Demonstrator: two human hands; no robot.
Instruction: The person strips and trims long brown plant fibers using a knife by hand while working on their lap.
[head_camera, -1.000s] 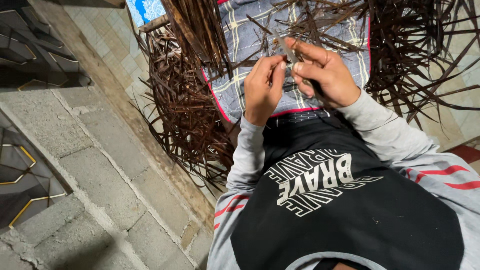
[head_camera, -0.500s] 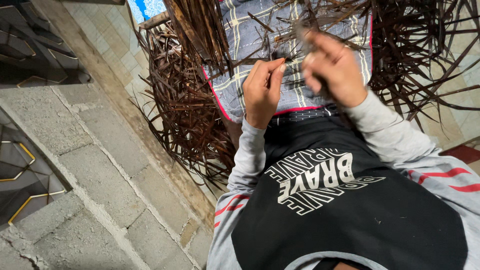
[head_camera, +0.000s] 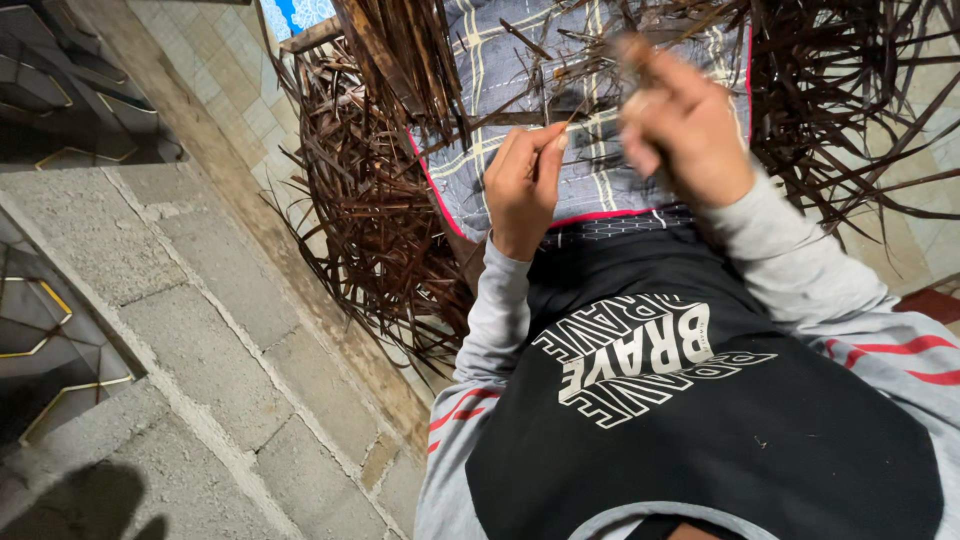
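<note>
Upper centre of the frame, the left hand (head_camera: 522, 185) pinches a thin dark strip (head_camera: 580, 118) while the blurred right hand (head_camera: 680, 125) grips its other end; a hard tug could snap it or tangle it in the heaped strips (head_camera: 370, 200).

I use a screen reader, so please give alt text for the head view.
Seen from above, a person's left hand pinches a thin dark strip over a grey checked cloth on the lap, the right hand blurred beside it. Piles of brown strips surround them.

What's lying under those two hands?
Under the left hand and the blurred right hand lies a grey checked cloth with a red edge, crossed by dark brown strips. What lies beneath the cloth is covered.
</note>
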